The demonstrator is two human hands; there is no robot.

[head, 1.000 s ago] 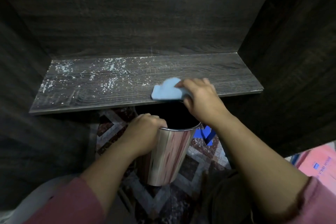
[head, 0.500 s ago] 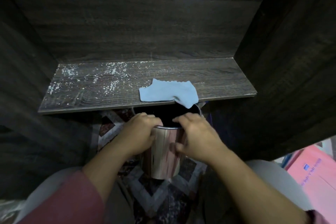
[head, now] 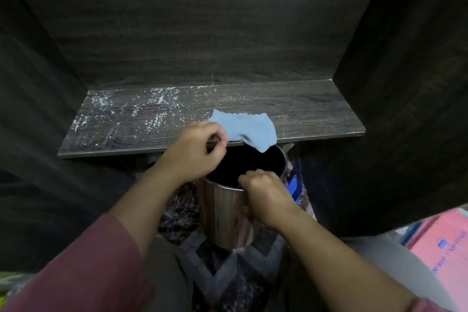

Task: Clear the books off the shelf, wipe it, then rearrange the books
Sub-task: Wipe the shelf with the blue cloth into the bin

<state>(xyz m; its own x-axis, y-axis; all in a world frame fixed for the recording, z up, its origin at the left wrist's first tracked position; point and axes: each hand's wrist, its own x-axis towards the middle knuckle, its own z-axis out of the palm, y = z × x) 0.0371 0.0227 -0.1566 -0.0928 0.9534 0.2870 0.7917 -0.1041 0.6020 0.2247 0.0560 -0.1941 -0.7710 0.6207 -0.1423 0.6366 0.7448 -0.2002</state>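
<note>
Left hand [head: 195, 152] hovers at the shelf's [head: 304, 114] front edge with fingers curled and thumb against fingertips, right at the left end of the blue cloth [head: 248, 129]. It's blurred, so I can't tell if it's pinching the cloth or holding nothing. Right hand [head: 266, 192] is wrapped over the near rim of the metal bin [head: 228, 218], holding it below the shelf edge. The cloth lies on the front edge of the shelf, long axis left-right along it, right corner drooping over into the bin mouth. From the left hand it's just to the right and slightly farther back. The left hand is the nearer and the only free one, so I'd grab with that. White crumbs [head: 157, 106] cover the left half of the shelf, left of the cloth. The shelf is cleared and half wiped, I'd say. The next stroke likely starts far left and drags right toward the bin.
</note>
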